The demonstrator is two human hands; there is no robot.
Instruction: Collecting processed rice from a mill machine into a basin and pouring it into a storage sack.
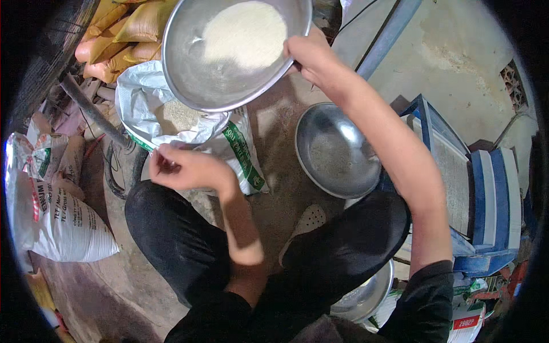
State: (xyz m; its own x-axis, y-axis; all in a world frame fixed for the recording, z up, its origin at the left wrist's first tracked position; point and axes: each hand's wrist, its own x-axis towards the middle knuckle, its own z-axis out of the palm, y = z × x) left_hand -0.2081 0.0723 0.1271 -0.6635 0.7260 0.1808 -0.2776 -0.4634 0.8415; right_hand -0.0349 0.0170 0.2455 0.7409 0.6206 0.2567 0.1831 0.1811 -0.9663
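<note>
Squatting on the concrete floor [143,286], I have a blue machine [480,206] at my right and stacked white sacks [63,223] at my left. Straight ahead an open white sack [171,114] shows grain inside, and above it I hold a large steel basin [229,57] tilted, a heap of pale grain [245,34] lying in its upper part. My right hand [311,54] grips the basin's rim on its right side, fingers closed over the edge. A second, nearly empty steel bowl [336,150] sits on the floor under my right forearm. My left hand [180,166] hangs below the basin, by the sack's mouth, fingertips pinched together; whether they hold anything I cannot tell.
</note>
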